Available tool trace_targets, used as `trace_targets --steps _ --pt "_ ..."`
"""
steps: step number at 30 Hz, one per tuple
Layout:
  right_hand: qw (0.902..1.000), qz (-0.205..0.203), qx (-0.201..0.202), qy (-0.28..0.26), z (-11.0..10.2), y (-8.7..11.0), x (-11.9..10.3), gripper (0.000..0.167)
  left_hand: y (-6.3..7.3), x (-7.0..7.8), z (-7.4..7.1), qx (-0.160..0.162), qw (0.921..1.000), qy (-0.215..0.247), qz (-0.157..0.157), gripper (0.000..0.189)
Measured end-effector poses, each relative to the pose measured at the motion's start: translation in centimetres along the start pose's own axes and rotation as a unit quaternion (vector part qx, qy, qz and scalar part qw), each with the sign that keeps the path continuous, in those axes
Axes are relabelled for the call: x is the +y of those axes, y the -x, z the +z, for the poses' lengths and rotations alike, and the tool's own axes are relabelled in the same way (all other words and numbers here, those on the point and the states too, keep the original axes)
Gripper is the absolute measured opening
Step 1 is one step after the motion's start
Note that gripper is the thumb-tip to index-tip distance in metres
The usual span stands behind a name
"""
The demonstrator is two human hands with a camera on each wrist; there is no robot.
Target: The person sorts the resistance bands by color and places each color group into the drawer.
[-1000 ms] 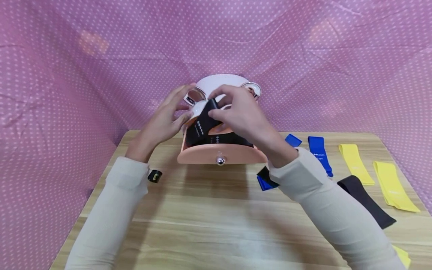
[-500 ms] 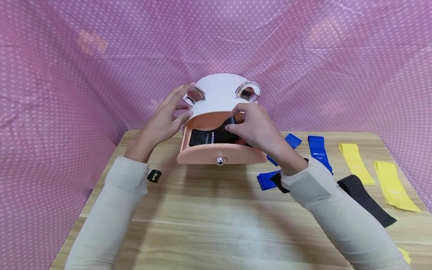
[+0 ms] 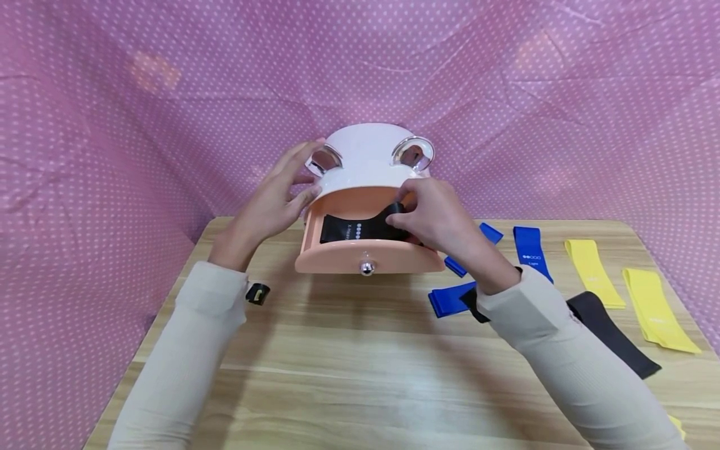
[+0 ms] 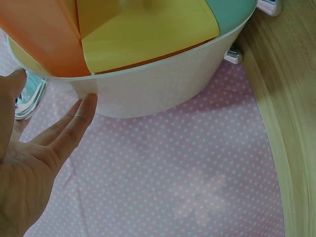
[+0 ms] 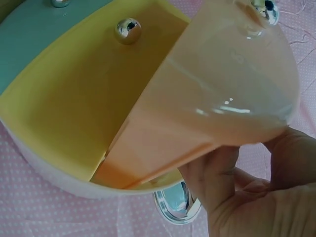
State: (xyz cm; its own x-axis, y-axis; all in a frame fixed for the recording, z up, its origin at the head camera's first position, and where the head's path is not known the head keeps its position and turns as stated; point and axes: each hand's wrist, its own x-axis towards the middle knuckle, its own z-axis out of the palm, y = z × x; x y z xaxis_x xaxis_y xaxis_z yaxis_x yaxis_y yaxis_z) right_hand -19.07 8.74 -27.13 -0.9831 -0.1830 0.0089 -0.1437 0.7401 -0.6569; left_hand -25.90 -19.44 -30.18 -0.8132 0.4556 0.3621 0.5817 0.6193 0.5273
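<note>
Right hand (image 3: 432, 207) pinches a band (image 3: 371, 229), now lowered mostly inside the drawer (image 3: 332, 259); left hand (image 3: 277, 194), spread, touches the box (image 3: 367, 153).

Right hand (image 3: 430, 203): lower and farther right, gone from before the white top (image 3: 368, 150) to the right end of the drawer (image 3: 337, 257).
Black band (image 3: 368, 227): steeply tilted a second ago; now mostly low in the drawer, only its pinched right end raised.
Right sleeve (image 3: 529, 312): shifted right, baring more of a blue band (image 3: 450, 300) on the table (image 3: 337, 350).
</note>
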Motion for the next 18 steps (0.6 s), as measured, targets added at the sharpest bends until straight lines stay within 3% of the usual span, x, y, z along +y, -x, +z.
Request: trace_targets --steps 11,18 --pt "0.9993 0.021 0.006 -0.031 -1.4 1.3 0.3 0.035 0.0 0.0 0.0 0.001 1.0000 -0.005 -0.001 0.074" --pt "0.9991 -0.001 0.026 -0.033 -2.3 2.4 1.0 0.029 0.0 0.0 0.0 0.001 0.9999 -0.010 -0.001 0.073"
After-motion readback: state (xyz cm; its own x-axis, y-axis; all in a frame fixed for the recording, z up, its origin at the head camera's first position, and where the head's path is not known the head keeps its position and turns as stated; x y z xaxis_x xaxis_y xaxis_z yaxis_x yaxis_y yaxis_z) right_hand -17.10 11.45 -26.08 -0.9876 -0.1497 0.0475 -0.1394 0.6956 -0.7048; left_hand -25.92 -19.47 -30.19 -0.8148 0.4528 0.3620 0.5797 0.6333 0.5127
